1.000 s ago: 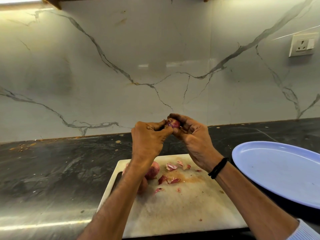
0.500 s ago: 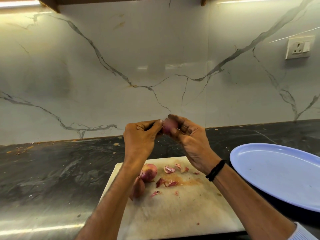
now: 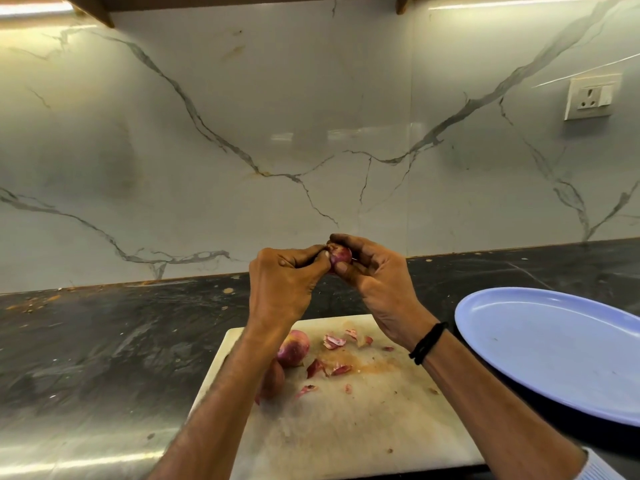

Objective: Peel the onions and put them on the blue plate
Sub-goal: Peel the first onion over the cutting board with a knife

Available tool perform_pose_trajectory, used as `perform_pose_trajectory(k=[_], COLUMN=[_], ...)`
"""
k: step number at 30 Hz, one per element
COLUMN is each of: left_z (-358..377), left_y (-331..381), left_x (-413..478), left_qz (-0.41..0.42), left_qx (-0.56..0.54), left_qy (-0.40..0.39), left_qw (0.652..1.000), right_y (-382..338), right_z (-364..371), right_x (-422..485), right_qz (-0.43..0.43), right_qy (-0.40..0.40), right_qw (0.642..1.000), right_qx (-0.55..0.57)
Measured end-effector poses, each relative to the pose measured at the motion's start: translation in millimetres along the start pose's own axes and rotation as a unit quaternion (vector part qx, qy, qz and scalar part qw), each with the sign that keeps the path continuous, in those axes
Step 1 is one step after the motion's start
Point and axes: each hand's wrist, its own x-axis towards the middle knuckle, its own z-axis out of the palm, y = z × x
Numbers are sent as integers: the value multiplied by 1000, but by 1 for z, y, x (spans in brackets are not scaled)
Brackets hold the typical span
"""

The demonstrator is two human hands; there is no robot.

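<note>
1. The red onion (image 3: 340, 254) is held in the air above the far edge of the cutting board (image 3: 346, 427). The right hand (image 3: 375, 275) curls round it.
2. The left hand (image 3: 284, 282) meets it from the left, thumb and fingertips pinched together on its skin.
3. The blue plate (image 3: 554, 348) lies down and to the right of the onion, at the right edge of the dark countertop (image 3: 104, 341). It holds nothing and is nearer the right hand.
4. Two more onions (image 3: 293, 348) lie at the board's left edge, with peel scraps (image 3: 332, 341) beside them.
5. Behind are a marble-veined wall and a socket (image 3: 591, 96).
</note>
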Motion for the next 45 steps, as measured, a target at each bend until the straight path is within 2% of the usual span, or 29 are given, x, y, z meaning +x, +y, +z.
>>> perform_pose_trajectory(k=[18, 23, 28, 32, 41, 45], left_z=[6, 3, -1, -2, -10, -6], left_y=[-4, -3, -2, -6, -5, -2], left_x=[-7, -4, -1, 1, 6, 7], left_qz=[69, 50, 10, -33, -109, -90], left_qx=[68, 68, 50, 44, 79, 56], left_qy=[62, 37, 45, 25, -38, -45], left_qw=[993, 996, 998, 998, 990, 993], right_y=[0, 0, -3, -7, -12, -15], right_z=[3, 2, 1, 0, -1, -1], right_x=[-4, -3, 1, 2, 5, 4], right_qz=[8, 18, 42, 88, 132, 132], right_qy=[-15, -14, 9, 18, 64, 69], right_qw=[1000, 1000, 996, 982, 958, 957], right_qx=[-15, -3, 73, 166, 247, 250])
